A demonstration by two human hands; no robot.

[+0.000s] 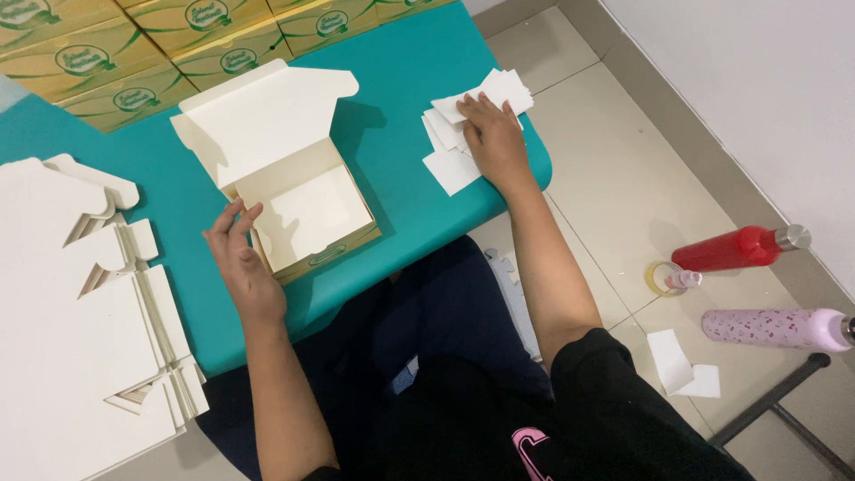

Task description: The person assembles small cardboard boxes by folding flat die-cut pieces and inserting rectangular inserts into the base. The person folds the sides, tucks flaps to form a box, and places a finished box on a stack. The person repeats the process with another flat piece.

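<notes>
At nine o'clock on the teal table point(401, 107) lies a stack of flat box blanks point(80, 312). Toward the centre, the left hand point(242, 263), fingers loosely curled, touches the near-left wall of the open cream box point(303, 209); a nudge could slide it off the near edge. At two o'clock the right hand point(492, 138) presses flat on loose white paper slips point(459, 134) overhanging the edge, likely to spill floorward.

Flat box blanks point(80, 330) stacked left on teal bench point(392, 169); red bottle point(735, 249), pink bottle point(775, 328), maybe tape roll point(663, 279) on floor point(614, 169).
</notes>
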